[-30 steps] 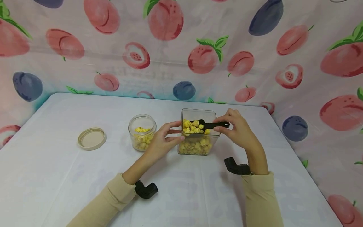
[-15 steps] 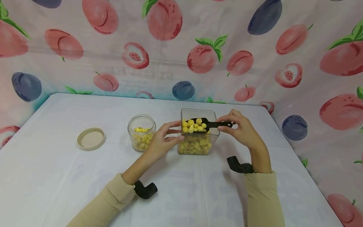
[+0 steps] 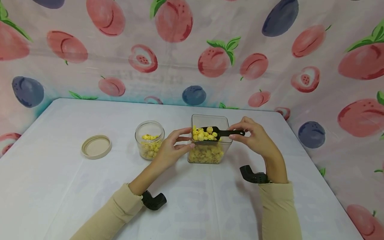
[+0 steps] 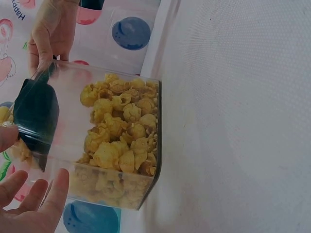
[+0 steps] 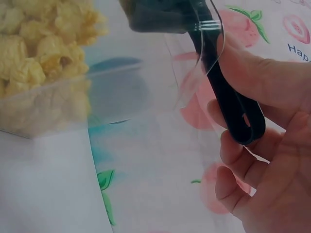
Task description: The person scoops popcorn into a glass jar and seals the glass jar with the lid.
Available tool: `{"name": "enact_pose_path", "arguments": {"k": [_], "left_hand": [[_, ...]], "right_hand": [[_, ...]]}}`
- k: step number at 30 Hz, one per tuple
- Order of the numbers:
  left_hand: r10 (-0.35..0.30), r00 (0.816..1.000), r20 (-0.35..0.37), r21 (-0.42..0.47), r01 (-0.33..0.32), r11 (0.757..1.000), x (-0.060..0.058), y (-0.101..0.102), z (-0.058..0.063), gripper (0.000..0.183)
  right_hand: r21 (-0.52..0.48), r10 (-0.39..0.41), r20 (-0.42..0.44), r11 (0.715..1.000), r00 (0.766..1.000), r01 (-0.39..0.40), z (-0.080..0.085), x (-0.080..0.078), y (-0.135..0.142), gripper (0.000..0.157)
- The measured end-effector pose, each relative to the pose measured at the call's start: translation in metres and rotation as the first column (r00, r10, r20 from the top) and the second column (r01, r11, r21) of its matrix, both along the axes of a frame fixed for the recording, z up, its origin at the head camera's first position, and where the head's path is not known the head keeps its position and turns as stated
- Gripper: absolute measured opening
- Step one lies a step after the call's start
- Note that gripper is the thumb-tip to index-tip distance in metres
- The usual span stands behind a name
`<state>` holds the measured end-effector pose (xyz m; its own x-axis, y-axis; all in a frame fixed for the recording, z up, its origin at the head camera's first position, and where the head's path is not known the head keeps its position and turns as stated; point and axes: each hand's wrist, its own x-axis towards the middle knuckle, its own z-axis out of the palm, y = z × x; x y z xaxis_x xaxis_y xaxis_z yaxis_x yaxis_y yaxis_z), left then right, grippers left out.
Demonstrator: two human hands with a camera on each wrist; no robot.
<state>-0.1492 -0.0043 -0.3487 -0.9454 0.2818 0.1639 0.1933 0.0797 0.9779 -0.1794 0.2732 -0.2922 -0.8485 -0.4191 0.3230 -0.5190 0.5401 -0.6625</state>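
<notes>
Right hand pinches the loaded scoop within the container's mouth — presumably catching spills — left hand, fingers extended, apparently steadying its side.

Table: evenly lit in soft light, from far edge to near side.
Sleeves: soft, faint shadows pool on the table between them.
Scoop: catches a bluish sheen in the dimmer left wrist view.
Container: white glare streaks a clear corner, right wrist view.
Popcorn: blurred close to the right wrist lens.
</notes>
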Motion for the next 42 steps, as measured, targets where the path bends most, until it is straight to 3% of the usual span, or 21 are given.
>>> {"name": "enact_pose_path", "arguments": {"k": [15,24,35,42], "left_hand": [[-0.005,1.000,-0.003,0.004,0.005,1.000,0.000,0.001,0.001,0.050],[-0.008,1.000,-0.006,0.011,0.008,1.000,0.000,0.001,0.000,0.050],[-0.007,1.000,-0.012,0.018,0.007,1.000,0.000,0.001,-0.001,0.051],[-0.006,1.000,-0.003,0.013,0.006,1.000,0.000,0.001,-0.001,0.050]], "right_hand": [[-0.036,-0.098,0.073,0.994,0.993,0.101,-0.001,-0.004,0.009,0.021],[-0.059,-0.078,0.051,0.995,0.996,0.081,-0.002,-0.005,0.014,0.020],[-0.074,0.032,0.014,0.997,0.999,-0.031,-0.004,-0.004,0.006,0.022],[-0.066,0.007,0.046,0.998,0.999,-0.004,-0.003,-0.003,0.003,0.020]]}}
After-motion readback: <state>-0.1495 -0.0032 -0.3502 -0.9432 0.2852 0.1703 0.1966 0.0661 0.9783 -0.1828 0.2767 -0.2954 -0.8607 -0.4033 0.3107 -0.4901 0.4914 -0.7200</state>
